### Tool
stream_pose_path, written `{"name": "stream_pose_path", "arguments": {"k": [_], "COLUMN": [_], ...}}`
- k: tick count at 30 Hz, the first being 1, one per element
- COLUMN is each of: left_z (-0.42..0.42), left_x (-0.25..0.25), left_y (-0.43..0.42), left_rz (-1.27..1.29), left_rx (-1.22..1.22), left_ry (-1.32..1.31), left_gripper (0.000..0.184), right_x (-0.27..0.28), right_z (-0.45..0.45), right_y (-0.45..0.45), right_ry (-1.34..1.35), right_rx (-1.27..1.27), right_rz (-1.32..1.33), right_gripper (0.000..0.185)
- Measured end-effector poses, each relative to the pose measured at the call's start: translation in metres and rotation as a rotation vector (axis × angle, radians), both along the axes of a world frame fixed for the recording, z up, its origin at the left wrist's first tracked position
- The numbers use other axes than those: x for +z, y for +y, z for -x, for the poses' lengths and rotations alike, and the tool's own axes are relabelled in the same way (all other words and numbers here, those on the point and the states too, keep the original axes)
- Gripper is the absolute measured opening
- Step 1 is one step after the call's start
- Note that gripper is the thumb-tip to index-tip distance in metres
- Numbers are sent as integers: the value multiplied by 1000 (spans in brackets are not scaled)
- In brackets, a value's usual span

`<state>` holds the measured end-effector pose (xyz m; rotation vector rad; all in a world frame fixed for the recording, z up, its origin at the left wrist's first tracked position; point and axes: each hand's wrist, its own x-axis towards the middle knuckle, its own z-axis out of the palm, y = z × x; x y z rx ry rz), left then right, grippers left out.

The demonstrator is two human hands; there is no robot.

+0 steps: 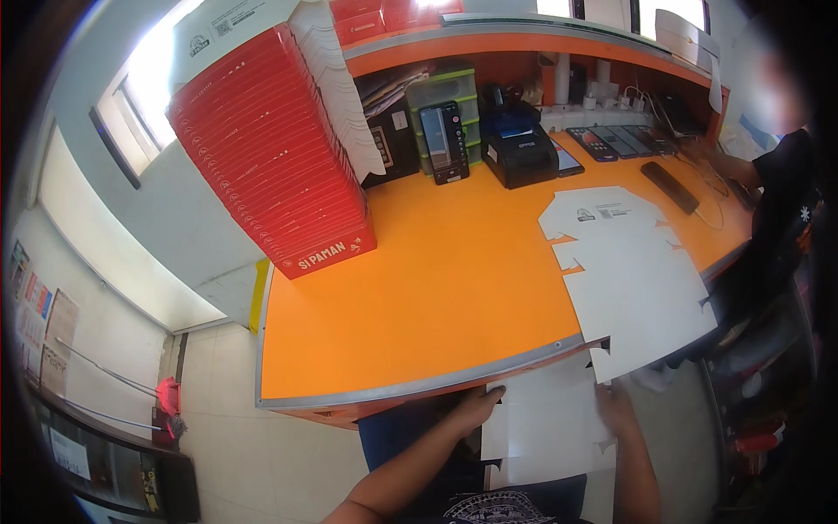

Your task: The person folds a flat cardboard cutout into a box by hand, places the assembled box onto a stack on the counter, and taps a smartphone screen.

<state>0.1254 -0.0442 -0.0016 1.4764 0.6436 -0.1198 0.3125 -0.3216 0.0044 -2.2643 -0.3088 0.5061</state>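
Left hand (478,410) and right hand (617,411) hold a sheet (546,428), long axis seemingly forward.

- Counter (419,323): one
- Box stack (262,148), on the counter: one
- Printer (522,159), on the counter: one
- Loose sheets (624,271): two visible, one on the counter, one before it
- Wearer's hands (483,405), before the counter: two

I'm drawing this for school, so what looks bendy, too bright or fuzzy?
In the head view, the orange shelf curves and the corners are black; in that view too, the left window glares white, a blur hides the head of the other person, and small print on the flat white cardboard is too tiny to read.
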Motion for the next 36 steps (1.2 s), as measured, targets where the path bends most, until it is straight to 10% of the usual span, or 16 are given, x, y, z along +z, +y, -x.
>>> {"name": "stream_pose_path", "arguments": {"k": [6, 12, 21, 24, 30, 36], "left_z": [-2, -12, -22, -36, -52, -67], "left_x": [-22, 10, 26, -42, -31, -28], "left_y": [-2, -24, -44, -48, -50, -68], "left_rz": [52, 686, 264, 14, 306, -198], "left_rx": [21, 288, 342, 306, 361, 313], "left_ry": [-9, -75, -136, -172, -86, -244], "left_gripper": [65, 61, 69, 71, 74, 76], "right_x": [21, 40, 102, 91, 71, 70], "right_z": [14, 60, 87, 89, 77, 83], "right_y": [-43, -42, -22, -22, -35, -37], "right_ry": [396, 239, 253, 41, 134, 112], "right_rx": [105, 101, 197, 277, 142, 74], "right_rz": [-455, -380, -264, -159, -236, -304], "right_gripper": [50, 51, 57, 56, 49, 49]}}
